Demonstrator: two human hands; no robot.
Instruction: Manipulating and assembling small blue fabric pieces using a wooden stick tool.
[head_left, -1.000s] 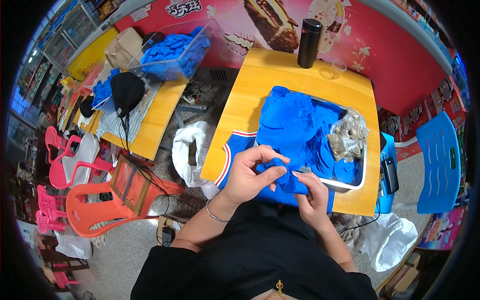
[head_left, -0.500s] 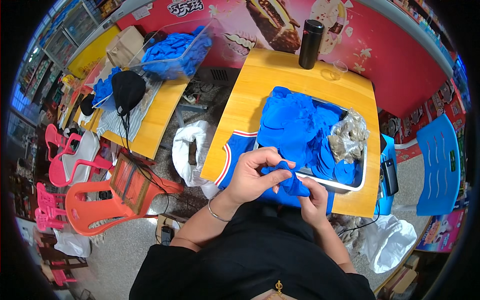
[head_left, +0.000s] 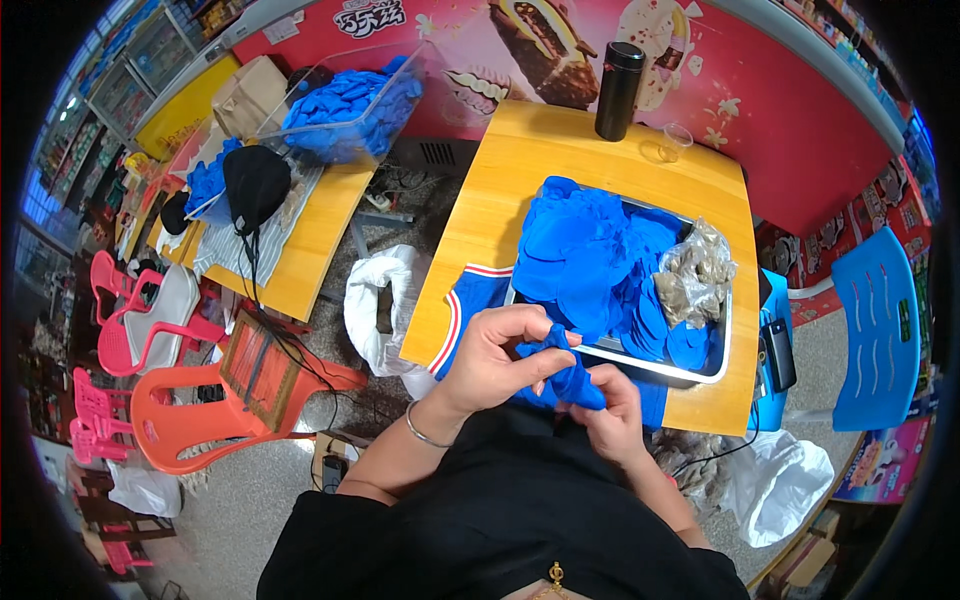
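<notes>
The left hand [head_left: 508, 358] pinched the blue cloth [head_left: 577, 382] between thumb and forefinger; the right hand [head_left: 614, 418] gripped its lower end, fingers curled; it was by the near side of the tray [head_left: 714, 377]; light, even pressure probably suited it best.

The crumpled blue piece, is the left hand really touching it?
Touching: the head view shows the left hand pinching the crumpled blue piece between thumb and fingers.

Blue cloth [head_left: 577, 384] partly behind left hand [head_left: 490, 361]
</notes>
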